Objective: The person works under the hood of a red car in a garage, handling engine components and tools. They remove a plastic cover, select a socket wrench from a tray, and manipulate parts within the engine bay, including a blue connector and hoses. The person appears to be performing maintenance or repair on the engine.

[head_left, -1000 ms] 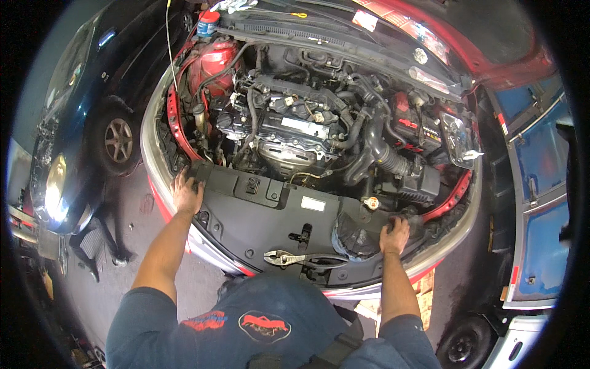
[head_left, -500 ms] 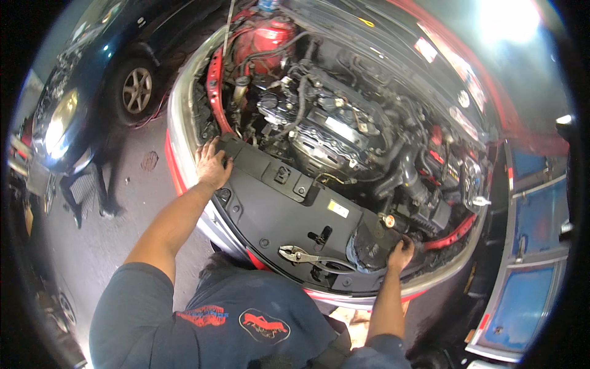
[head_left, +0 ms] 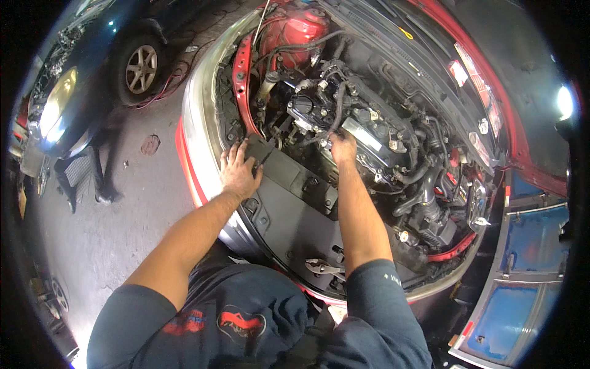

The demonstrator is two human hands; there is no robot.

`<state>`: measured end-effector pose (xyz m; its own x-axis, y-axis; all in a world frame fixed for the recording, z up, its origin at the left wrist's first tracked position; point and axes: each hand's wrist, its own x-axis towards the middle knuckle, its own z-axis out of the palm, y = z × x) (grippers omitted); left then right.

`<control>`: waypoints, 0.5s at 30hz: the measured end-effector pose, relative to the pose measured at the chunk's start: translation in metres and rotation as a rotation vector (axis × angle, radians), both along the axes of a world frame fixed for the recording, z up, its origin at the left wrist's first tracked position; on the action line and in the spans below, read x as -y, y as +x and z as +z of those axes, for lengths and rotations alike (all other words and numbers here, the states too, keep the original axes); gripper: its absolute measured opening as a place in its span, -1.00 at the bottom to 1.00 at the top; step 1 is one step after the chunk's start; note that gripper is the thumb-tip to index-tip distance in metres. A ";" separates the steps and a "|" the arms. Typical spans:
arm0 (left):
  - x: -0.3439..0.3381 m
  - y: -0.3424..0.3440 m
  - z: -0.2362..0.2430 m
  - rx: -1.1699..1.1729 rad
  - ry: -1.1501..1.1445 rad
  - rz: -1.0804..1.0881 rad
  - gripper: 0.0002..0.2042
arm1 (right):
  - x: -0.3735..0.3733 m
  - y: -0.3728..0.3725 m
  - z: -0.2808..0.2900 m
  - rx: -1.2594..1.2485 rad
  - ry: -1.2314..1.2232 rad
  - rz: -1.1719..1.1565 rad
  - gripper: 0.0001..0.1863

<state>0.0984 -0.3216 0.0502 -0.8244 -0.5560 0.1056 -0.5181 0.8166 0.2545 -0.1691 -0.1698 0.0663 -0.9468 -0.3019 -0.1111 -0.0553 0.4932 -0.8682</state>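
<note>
My left hand (head_left: 240,172) lies with fingers spread on the left end of the black plastic cover (head_left: 286,215) across the front of the engine bay. My right hand (head_left: 343,149) reaches over that cover to the front of the engine (head_left: 369,132). Its fingers are curled beside a black hose (head_left: 339,104); what they hold, if anything, is hidden. A pair of slip-joint pliers (head_left: 322,267) rests on the cover, its handles partly behind my right arm.
The raised red hood (head_left: 516,135) stands at the far right. A dark car (head_left: 67,117) is parked on the left over a grey floor. Blue-panelled metal doors (head_left: 522,307) are on the right. An orange-white cap (head_left: 404,236) sits near the cover's right end.
My right hand has left the cover's right end and moved up and left to the engine's front. My left hand stays on the cover. The view has shifted.
</note>
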 end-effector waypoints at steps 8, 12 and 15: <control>0.021 0.019 0.003 -0.242 0.208 -0.284 -0.63 | 0.022 -0.017 -0.016 0.001 -0.034 -0.229 -0.43; 0.045 0.008 0.000 -0.394 0.382 -0.598 -0.60 | 0.015 -0.021 0.021 -0.039 -0.100 -0.375 -0.48; 0.051 -0.045 -0.008 -0.475 0.599 -0.709 -0.58 | 0.009 -0.016 0.051 -0.049 0.166 -0.322 -0.55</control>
